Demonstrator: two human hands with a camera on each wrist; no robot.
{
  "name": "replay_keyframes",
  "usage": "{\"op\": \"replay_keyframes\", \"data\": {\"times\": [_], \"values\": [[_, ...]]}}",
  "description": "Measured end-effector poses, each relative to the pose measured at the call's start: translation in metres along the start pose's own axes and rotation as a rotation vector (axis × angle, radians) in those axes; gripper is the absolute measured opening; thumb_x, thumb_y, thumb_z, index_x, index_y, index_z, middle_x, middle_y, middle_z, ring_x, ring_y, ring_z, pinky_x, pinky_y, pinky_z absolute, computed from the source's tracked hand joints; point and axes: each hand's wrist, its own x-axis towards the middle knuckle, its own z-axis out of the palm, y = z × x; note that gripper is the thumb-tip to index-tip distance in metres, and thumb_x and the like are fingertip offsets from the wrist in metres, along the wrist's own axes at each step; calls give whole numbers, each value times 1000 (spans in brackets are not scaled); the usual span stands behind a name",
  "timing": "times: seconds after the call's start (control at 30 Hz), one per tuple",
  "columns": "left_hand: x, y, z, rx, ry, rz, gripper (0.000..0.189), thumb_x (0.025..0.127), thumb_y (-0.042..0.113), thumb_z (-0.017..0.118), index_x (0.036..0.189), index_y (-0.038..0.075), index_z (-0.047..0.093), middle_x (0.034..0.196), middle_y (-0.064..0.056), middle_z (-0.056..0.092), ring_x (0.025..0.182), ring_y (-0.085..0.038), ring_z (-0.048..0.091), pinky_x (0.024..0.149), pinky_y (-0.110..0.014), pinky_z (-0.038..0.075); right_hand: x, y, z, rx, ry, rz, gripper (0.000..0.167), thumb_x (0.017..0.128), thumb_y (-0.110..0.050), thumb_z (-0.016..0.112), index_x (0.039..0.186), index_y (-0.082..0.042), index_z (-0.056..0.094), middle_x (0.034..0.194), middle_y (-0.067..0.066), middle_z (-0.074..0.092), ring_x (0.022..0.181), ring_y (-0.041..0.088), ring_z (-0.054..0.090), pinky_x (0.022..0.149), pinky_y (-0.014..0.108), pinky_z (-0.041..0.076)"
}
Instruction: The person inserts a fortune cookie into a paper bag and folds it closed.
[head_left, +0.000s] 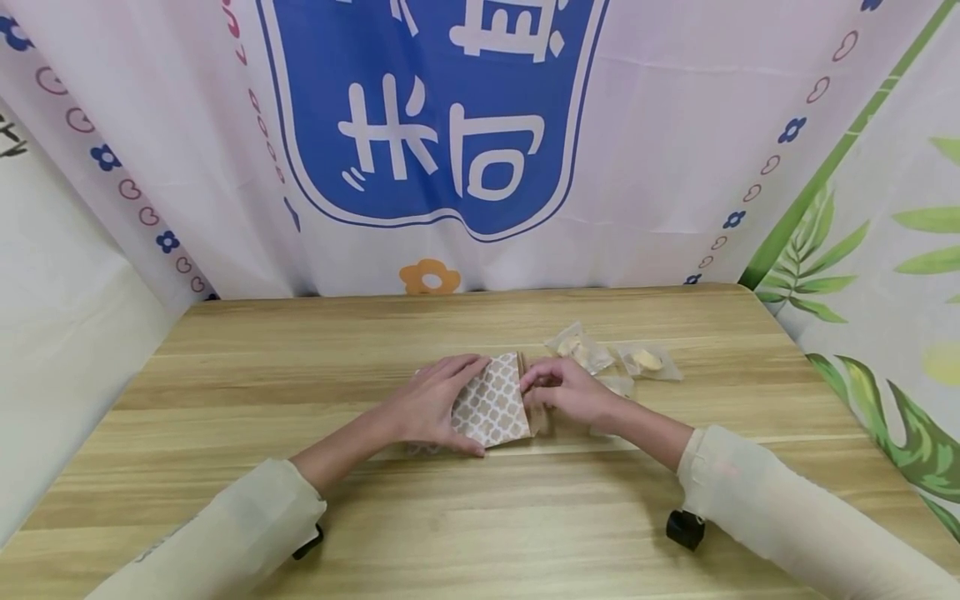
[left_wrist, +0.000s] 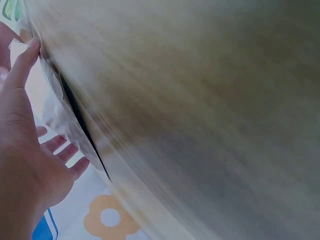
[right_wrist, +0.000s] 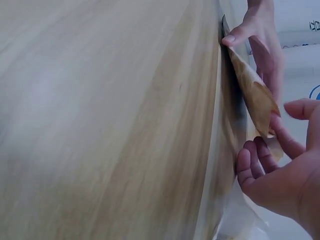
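A paper bag (head_left: 491,404) with a white-and-tan lattice pattern lies on the table, its mouth toward the right. My left hand (head_left: 427,408) spans the bag and holds it, thumb on the near edge and fingers on the far one. At the mouth is my right hand (head_left: 570,392). In the right wrist view its index finger touches the bag's brown inner side (right_wrist: 260,107), the thumb stands apart and the other fingers curl loosely. A bit of clear wrap (right_wrist: 274,146) shows at the mouth; how much is inside stays hidden.
Small clear packets with pale yellow pieces lie right of the bag: one farther back (head_left: 581,346), another to its right (head_left: 647,360), and a third partly behind my right hand (head_left: 618,385). The wooden table (head_left: 300,350) meets a printed curtain (head_left: 637,208) at its back edge.
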Motion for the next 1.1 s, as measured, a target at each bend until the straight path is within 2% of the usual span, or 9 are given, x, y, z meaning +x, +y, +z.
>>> {"op": "replay_keyframes", "data": {"times": [0.23, 0.47, 0.73, 0.9, 0.97, 1.1], "values": [[-1, 2, 1, 6, 9, -4, 126, 70, 70, 84, 162, 2, 30, 162, -22, 37, 147, -40, 38, 117, -63, 35, 3, -3, 3, -67, -1, 9, 10, 92, -6, 75, 93, 4, 76, 95, 6, 67, 88, 16, 56, 83, 30, 46], [-1, 2, 2, -1, 19, -9, 127, 69, 69, 85, 162, 3, 30, 162, -22, 38, 147, -39, 39, 118, -61, 34, 3, -6, 3, 20, -26, 85, 12, 96, -4, 69, 96, 8, 73, 105, 11, 66, 98, 18, 57, 89, 31, 46], [-1, 1, 1, -23, 41, 8, 124, 69, 65, 85, 161, 1, 32, 160, -24, 40, 145, -41, 41, 119, -60, 34, 1, -7, 1, 106, -50, 115, 11, 99, -3, 64, 94, 5, 69, 90, 2, 58, 85, 16, 51, 75, 27, 44], [-3, 0, -2, -30, 71, 29, 124, 68, 63, 88, 160, -1, 34, 158, -25, 42, 143, -42, 44, 117, -60, 37, 0, -9, -1, 114, -34, 125, 11, 97, -1, 63, 102, 6, 70, 95, 4, 62, 89, 18, 54, 78, 27, 47], [-4, 0, -3, -32, 79, 36, 124, 67, 62, 89, 159, -1, 34, 158, -25, 42, 143, -42, 45, 117, -60, 38, 0, -8, -2, 65, -3, 95, 16, 94, 1, 63, 108, 4, 71, 101, 7, 64, 94, 19, 57, 83, 29, 49], [-5, -1, -3, -26, 80, 52, 125, 67, 63, 89, 159, 0, 34, 158, -25, 42, 143, -42, 44, 117, -59, 38, 0, -5, -2, -73, 42, -28, 30, 89, 3, 71, 118, 2, 72, 113, 13, 63, 102, 27, 59, 87, 34, 52]]}}
